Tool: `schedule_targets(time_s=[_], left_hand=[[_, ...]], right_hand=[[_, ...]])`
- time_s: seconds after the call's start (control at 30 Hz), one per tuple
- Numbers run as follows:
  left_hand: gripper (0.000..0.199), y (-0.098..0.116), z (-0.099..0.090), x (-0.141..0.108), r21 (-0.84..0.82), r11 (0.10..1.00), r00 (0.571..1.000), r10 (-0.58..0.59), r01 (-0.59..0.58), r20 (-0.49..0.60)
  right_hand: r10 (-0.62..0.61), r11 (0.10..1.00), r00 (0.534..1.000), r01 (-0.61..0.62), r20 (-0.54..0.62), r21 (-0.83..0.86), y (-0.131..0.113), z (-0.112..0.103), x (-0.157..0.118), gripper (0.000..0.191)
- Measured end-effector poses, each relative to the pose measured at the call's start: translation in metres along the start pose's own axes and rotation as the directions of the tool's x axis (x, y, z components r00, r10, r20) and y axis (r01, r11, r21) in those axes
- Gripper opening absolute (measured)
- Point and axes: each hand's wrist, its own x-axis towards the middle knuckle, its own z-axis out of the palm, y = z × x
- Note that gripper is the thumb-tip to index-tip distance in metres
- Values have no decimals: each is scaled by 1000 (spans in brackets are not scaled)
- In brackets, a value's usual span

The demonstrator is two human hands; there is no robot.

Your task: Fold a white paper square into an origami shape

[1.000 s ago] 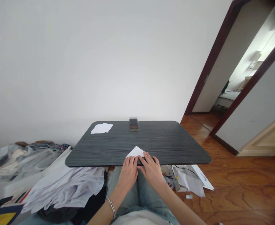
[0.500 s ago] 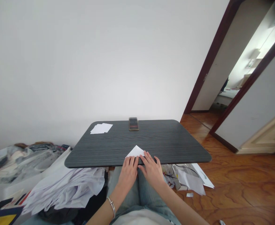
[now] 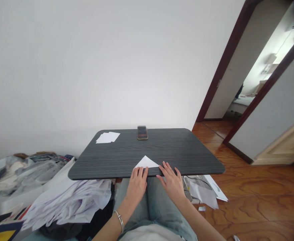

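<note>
A white sheet folded into a triangle (image 3: 147, 162) lies near the front edge of the dark table (image 3: 172, 147), its point facing the wall. My left hand (image 3: 137, 183) rests its fingertips on the triangle's lower left edge, palm down, fingers laid out flat. At the triangle's right corner is my right hand (image 3: 172, 180), fingers spread, with the fingertips touching or just beside the corner. Neither hand grips the paper. Several white sheets (image 3: 107, 137) lie overlapped at the table's back left.
A phone-like object on a stand (image 3: 142, 133) sits at the table's back middle, near the wall. Piled clothes and white cloth (image 3: 71, 201) lie left of and below the table. Papers and cables (image 3: 203, 192) are in a box below right. A doorway opens at right.
My right hand has slid right along the folded edge to the triangle's right corner, uncovering more of the paper. My left hand has stayed nearly in place.
</note>
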Motion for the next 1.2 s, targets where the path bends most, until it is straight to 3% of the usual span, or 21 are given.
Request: schedule_targets(time_s=[0.13,0.33,0.53,1.2], left_hand=[[50,1,1,0,10,1000,1000,-7,7,5],[48,0,2,-1,-1,1000,1000,-12,11,-18],[48,-1,4,-3,-29,1000,1000,-6,6,-20],[42,-3,1,-2,-17,1000,1000,7,-7,-16]], right_hand=[[-17,1000,1000,17,-8,-5,2,-2,-2,42],[-212,972,977,212,-11,103,-17,2,5,45],[-168,975,986,170,-24,143,-31,2,9,38],[-50,997,999,51,-18,51,-43,7,3,39]])
